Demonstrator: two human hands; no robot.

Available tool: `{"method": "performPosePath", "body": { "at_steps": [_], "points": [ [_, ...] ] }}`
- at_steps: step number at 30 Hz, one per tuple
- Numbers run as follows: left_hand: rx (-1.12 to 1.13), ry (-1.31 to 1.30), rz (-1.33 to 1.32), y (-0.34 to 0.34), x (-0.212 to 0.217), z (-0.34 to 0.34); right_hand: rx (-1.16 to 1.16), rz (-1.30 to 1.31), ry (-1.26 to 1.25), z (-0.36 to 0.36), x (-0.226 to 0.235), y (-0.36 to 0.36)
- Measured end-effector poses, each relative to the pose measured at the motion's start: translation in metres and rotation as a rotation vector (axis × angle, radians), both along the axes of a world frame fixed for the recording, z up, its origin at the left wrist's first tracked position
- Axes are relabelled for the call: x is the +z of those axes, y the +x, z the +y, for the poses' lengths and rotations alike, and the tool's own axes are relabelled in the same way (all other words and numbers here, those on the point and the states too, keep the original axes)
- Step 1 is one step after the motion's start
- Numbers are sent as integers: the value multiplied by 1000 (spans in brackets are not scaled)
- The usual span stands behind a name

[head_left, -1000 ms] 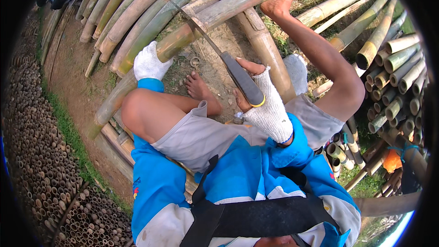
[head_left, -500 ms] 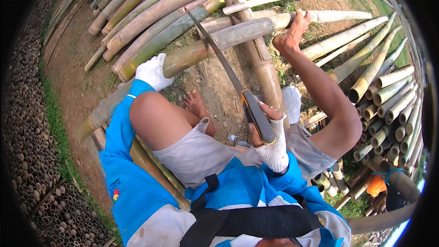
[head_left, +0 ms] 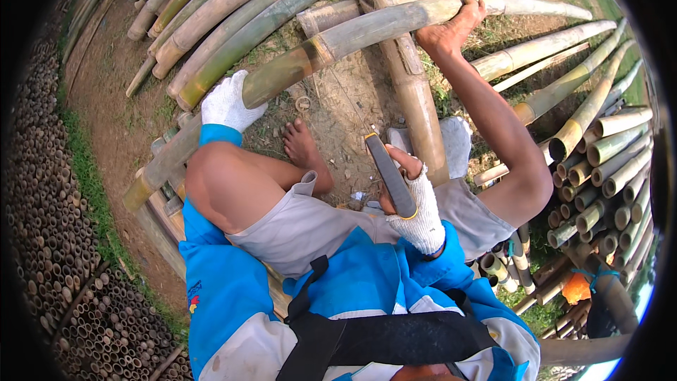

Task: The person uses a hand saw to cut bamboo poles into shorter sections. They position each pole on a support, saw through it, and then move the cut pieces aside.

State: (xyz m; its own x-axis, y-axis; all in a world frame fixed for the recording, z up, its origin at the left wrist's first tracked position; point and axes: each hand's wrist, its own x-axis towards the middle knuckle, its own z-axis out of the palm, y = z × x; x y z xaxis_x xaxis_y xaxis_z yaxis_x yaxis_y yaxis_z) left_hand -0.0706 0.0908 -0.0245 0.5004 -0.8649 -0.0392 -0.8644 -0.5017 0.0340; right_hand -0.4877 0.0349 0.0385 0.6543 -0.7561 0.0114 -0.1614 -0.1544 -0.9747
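Observation:
My left hand (head_left: 233, 102), in a white knit glove, is closed around a long bamboo pole (head_left: 352, 37). The pole seems to run on past the glove, down to the lower left. In my right hand (head_left: 422, 208), whose glove leaves the fingertips bare, is a hand saw (head_left: 392, 178) with a black and yellow handle. Its blade shows almost edge-on as a thin line toward the pole; whether it touches cannot be made out. My bare right foot (head_left: 451, 28) presses on the pole farther along, while my left foot (head_left: 303, 142) stands on the dirt.
A thick bamboo post (head_left: 416, 99) lies crosswise under the pole. More bamboo poles (head_left: 233, 28) lie side by side at the far left, and a stack of cut bamboo (head_left: 610, 162) fills the right. Upright bamboo ends (head_left: 77, 310) crowd the lower left. A grey stone (head_left: 455, 144) sits beside the post.
The saw has turned from showing its broad blade across the pole to nearly edge-on, its handle shifting slightly. My left hand still grips the pole.

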Motion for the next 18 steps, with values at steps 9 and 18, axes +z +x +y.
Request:
{"method": "performPosePath", "body": {
  "at_steps": [9,18],
  "points": [
    [-60,-131,-33,3,-14,4,25,-48,40,-28,-24,40],
    [-25,-134,-50,-5,-6,0,-16,-122,-129,-41,-21,71]
  ]
}}
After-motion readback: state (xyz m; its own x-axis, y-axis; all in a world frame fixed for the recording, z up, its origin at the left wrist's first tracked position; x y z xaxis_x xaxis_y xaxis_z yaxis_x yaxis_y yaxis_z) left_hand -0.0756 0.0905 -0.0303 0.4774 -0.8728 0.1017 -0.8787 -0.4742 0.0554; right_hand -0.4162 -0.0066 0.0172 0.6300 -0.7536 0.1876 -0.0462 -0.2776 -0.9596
